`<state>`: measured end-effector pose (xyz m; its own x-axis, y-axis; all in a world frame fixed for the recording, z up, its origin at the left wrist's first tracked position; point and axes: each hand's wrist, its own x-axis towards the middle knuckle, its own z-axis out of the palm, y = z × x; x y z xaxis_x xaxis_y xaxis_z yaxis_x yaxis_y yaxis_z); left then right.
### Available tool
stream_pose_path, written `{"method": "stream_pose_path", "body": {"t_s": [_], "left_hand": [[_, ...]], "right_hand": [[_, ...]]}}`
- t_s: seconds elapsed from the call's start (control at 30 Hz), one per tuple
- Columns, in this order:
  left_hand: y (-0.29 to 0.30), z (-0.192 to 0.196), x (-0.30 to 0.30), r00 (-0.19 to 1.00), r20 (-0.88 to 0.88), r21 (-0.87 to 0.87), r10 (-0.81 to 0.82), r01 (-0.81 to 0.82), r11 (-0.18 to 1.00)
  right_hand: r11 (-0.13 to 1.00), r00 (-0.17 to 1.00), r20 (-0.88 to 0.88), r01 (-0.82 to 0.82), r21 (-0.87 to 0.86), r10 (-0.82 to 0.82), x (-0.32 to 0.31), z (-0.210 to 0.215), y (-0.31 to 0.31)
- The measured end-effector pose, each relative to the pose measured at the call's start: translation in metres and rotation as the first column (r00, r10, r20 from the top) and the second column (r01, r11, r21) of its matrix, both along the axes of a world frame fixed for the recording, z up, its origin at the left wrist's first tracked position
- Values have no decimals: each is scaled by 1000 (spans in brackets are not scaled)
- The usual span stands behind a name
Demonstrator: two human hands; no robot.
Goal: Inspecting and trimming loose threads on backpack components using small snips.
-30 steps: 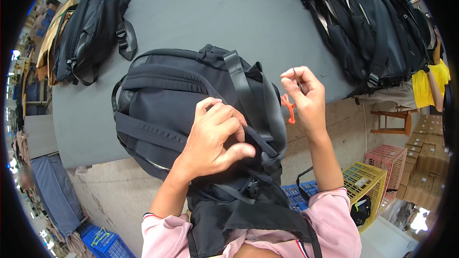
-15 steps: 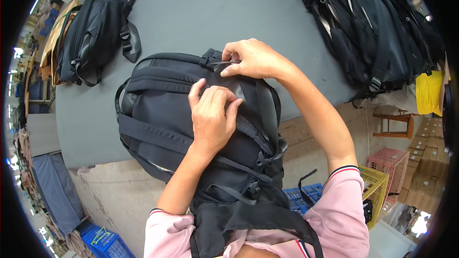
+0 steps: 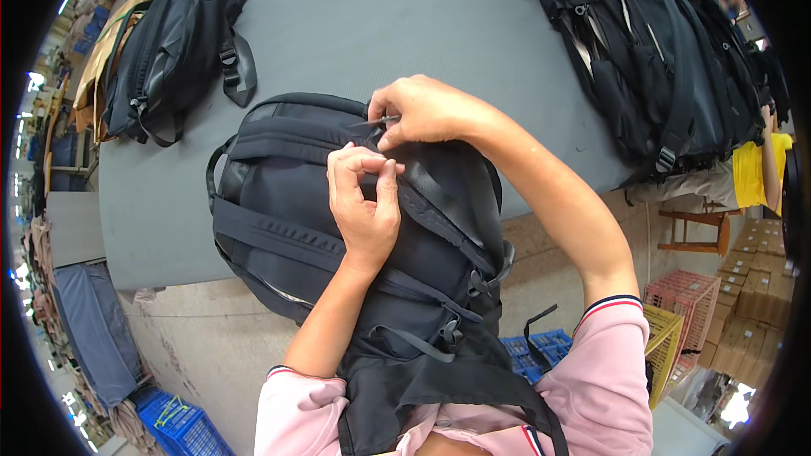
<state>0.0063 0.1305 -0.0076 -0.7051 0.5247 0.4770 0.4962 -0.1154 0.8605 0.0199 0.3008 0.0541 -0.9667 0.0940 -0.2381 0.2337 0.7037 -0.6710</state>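
A black backpack lies across the near edge of the grey table, its straps and buckles hanging toward my apron. Over its upper right part, my right hand is closed round small dark thread snips, mostly hidden by the fingers. Just below, my left hand is closed in a pinch above the backpack's fabric, thumb against fingertip. Whatever sits in that pinch is too small to make out.
Another black backpack rests at the table's far left beside brown paper. Several more backpacks are heaped at the right. Beyond the table are crates, a wooden stool, cardboard boxes and a person in yellow.
Both hands have shifted slightly left, and the right one a little down. My left fingers have drawn together into a pinch. At the right, more of the person in yellow shows.
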Motion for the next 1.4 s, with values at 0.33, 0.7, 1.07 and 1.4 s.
{"method": "stream_pose_path", "body": {"t_s": [0.33, 0.7, 1.07, 1.4], "left_hand": [[7, 17, 5, 987, 154, -5, -47, 49, 999], [12, 41, 27, 895, 324, 145, -306, 272, 951], [15, 43, 21, 818, 459, 111, -346, 334, 936], [11, 54, 19, 893, 296, -99, -338, 381, 919]], "right_hand": [[679, 876, -14, 363, -638, -482, 35, 9, 7], [566, 717, -150, 385, -729, -681, 84, 22, -24], [875, 778, -507, 475, 90, -370, 134, 32, -34], [926, 850, -475, 341, 163, -229, 134, 40, -25]]}}
